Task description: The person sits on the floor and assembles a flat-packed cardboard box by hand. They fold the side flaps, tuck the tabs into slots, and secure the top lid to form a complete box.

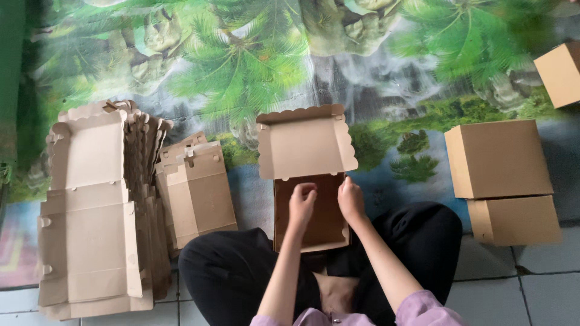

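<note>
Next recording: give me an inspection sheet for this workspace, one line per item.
Surface: tiled floor partly covered by a mat printed with palm trees.
Job's things: open cardboard box on the person's lap, scalloped lid folded back.
Clutter: stack of flat unfolded boxes on the person's left, a smaller stack beside it; closed boxes on the person's right, one more at the frame edge.
Hands: left hand and right hand both inside the open box, at its walls; grip unclear.
Cables: nothing seen.
Surroundings: person sitting cross-legged in dark trousers; nobody else seen.
</note>
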